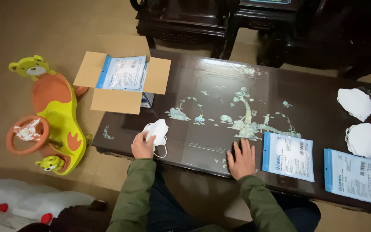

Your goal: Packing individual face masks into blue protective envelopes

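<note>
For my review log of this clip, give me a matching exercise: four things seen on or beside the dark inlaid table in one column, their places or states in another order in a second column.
Things
1. folded white face mask
2. open brown cardboard box
3. right hand
4. yellow and orange ride-on toy car

Places or states
A. on the floor left of the dark inlaid table
B. held in the left hand
C. resting flat on the tabletop beside a blue-edged flat packet
D. at the table's far left corner, a packet lying on top

Pairs: 1-B, 2-D, 3-C, 4-A
</note>
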